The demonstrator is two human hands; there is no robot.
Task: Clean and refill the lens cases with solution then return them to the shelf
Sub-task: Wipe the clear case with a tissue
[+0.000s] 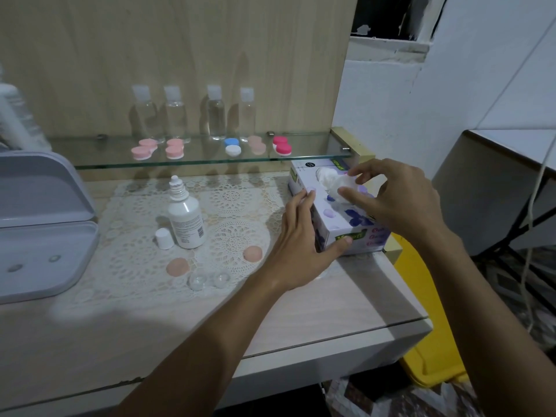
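Note:
An uncapped clear lens case (208, 280) lies on the lace mat, with its two peach caps (178, 267) (252, 253) beside it. The white solution bottle (186, 218) stands uncapped on the mat, its white cap (164, 238) next to it. My left hand (304, 236) holds the side of the tissue box (346, 224), thumb on its front. My right hand (394, 200) hovers over the box top, fingers pinching the white tissue (332, 180) sticking out. Several closed lens cases (143, 149) sit on the glass shelf (210, 159).
Clear bottles (216, 115) stand at the back of the shelf. A grey lidded container (42, 224) fills the left of the table (331, 320). A yellow bin (427, 335) sits below the table's right edge, and a cord hangs at far right.

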